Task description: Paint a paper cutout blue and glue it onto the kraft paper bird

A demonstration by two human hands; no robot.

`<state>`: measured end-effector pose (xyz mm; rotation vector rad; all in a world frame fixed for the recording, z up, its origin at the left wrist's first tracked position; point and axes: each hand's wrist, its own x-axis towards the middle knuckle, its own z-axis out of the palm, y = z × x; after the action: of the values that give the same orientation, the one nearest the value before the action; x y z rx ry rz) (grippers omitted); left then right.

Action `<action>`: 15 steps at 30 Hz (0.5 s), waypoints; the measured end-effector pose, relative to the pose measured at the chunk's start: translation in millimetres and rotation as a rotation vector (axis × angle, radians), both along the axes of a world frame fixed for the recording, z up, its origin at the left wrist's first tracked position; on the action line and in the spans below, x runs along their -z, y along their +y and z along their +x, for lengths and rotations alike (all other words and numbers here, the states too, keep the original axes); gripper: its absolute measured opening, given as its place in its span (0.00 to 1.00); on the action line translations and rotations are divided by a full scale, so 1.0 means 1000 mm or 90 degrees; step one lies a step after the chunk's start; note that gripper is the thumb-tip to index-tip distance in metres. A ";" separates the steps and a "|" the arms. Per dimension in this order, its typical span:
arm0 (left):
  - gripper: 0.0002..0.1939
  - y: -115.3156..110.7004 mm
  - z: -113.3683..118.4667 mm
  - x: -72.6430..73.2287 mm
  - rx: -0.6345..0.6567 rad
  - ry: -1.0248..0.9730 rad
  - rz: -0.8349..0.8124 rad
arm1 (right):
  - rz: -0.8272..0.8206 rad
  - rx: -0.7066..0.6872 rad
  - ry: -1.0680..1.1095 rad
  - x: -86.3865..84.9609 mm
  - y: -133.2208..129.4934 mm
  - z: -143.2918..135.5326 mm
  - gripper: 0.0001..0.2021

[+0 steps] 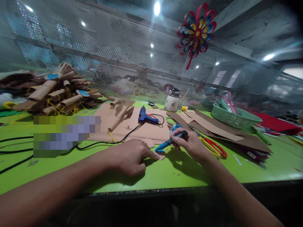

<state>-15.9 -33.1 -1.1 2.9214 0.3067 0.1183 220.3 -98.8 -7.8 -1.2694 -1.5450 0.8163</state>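
Note:
A blue marker [168, 142] with a dark end is pinched in my right hand [189, 142], its tip angled down to the left. The tip meets a small brown paper piece [161, 155] with a rounded edge, lying on the green table. My left hand [132, 156] presses that paper with an outstretched index finger, the other fingers loosely curled and holding nothing. Just behind the right hand is a blue-and-white roll-like item [175, 127], partly hidden. Scissors with red and yellow handles [216, 148] lie beside the right wrist.
Behind my hands, a blue glue gun [148, 118] rests on brown paper sheets [127, 132], its black cord running left. A pile of rolled brown paper [59, 94] stands at the left. At the back are a white bottle [172, 102] and a green basket [234, 118].

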 end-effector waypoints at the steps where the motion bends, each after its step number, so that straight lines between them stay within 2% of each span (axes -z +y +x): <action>1: 0.36 0.000 0.000 0.000 -0.002 0.000 0.001 | 0.000 -0.001 -0.001 0.000 0.000 0.000 0.09; 8: 0.37 0.001 0.000 0.002 -0.005 0.004 0.003 | 0.022 0.007 -0.003 0.001 0.000 0.003 0.08; 15: 0.37 0.000 0.001 0.000 -0.006 -0.001 -0.011 | 0.004 -0.022 0.000 0.005 0.002 0.002 0.08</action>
<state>-15.4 -33.1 -0.9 2.9026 0.3189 0.1194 222.3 -97.2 -12.3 -1.2414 -1.5715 0.8331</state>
